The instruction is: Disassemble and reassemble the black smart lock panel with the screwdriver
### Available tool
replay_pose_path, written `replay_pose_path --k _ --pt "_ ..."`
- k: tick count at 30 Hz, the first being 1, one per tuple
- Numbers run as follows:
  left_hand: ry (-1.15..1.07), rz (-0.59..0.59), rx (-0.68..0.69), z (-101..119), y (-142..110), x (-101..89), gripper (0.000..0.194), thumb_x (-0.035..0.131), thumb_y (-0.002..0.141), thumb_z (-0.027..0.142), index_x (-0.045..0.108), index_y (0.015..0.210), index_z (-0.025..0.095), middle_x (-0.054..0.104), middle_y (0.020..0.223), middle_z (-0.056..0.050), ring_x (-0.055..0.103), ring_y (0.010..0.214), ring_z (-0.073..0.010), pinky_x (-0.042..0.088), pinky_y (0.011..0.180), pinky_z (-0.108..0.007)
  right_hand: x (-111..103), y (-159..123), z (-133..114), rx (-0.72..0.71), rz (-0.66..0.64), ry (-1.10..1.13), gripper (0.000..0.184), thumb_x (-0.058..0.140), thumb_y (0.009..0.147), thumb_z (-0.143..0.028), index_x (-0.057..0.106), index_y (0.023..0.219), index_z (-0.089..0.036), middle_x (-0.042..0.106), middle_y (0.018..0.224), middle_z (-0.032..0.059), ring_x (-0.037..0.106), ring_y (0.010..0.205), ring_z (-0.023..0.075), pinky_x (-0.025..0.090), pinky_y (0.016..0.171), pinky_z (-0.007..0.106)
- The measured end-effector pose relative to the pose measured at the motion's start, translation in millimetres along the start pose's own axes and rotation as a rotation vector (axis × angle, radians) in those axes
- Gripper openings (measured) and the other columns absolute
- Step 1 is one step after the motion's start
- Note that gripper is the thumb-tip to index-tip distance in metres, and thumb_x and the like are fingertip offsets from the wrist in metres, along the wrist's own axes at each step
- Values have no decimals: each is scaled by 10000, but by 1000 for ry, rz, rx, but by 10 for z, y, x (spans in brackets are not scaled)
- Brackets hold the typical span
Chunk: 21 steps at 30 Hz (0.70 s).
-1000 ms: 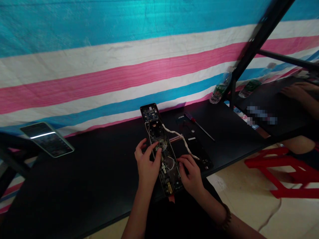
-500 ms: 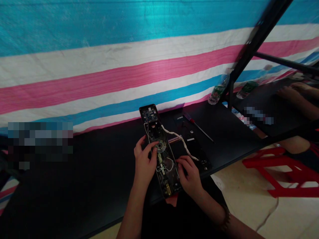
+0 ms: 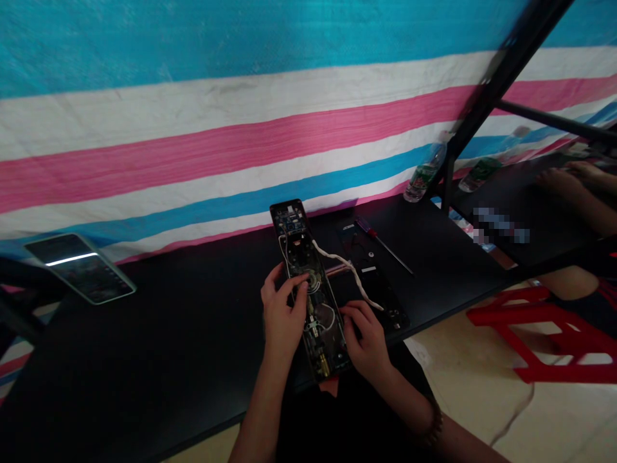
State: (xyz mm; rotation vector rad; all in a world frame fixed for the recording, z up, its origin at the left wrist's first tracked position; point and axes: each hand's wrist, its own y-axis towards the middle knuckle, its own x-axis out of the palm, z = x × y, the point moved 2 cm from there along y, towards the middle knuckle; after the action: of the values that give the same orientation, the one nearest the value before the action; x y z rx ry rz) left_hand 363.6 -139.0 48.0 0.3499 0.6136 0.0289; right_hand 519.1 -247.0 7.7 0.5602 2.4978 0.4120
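Note:
An opened electronic door lock (image 3: 332, 325), a long black housing with a circuit board at its far end, lies lengthwise before me over the table's front edge. My left hand (image 3: 284, 315) is closed at its left side, thumb and forefinger pressed together at the round part in the middle. Whatever small piece those fingertips may pinch is hidden. With curled fingers, my right hand (image 3: 366, 337) grips the housing's right edge. A white wrapped cable (image 3: 357, 276) runs from the housing to a black panel (image 3: 380, 292) on the right.
A screwdriver (image 3: 385, 247) lies behind the panel. At the back stands a water bottle (image 3: 424, 173) beside a black metal post. A phone (image 3: 81, 267) rests at the far left. Further right, another person's hands (image 3: 573, 177) are over a neighbouring table, above a red stool (image 3: 554, 334).
My left hand has shifted very slightly right at the round part. The right hand and the lock hold nearly the same place.

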Motion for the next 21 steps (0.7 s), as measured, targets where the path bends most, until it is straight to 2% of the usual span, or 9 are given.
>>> replay_pose_path --k 6,12,17,21 --pt "5 -96 -29 -47 80 -22 260 542 973 269 796 1027 279 504 1479 -106 465 1402 -327 350 1192 -597 -1 1 -3 12 -7 -8 248 499 933 -109 693 1041 -219 664 1031 89 684 939 210 578 810 330" --pt "-179 -191 -119 -180 94 -12 326 476 996 255 789 1073 303 491 1504 -66 453 1445 -274 343 1219 -545 6 -16 21 1 -3 -11 254 509 930 -112 697 1054 -228 668 1028 88 683 946 217 583 813 342" --pt "-224 -189 -129 -211 109 -10 320 507 982 264 776 1146 317 473 1526 -60 424 1472 -276 326 1234 -534 6 -22 15 4 -16 -31 250 498 953 -118 694 1060 -231 663 1046 89 678 968 215 579 832 336" --pt "-157 -179 -82 -179 138 0 296 530 962 231 802 1045 310 469 1534 -54 418 1471 -296 309 1235 -563 5 -20 3 1 -19 -25 256 494 947 -107 689 1062 -226 657 1043 89 674 954 211 578 829 332"
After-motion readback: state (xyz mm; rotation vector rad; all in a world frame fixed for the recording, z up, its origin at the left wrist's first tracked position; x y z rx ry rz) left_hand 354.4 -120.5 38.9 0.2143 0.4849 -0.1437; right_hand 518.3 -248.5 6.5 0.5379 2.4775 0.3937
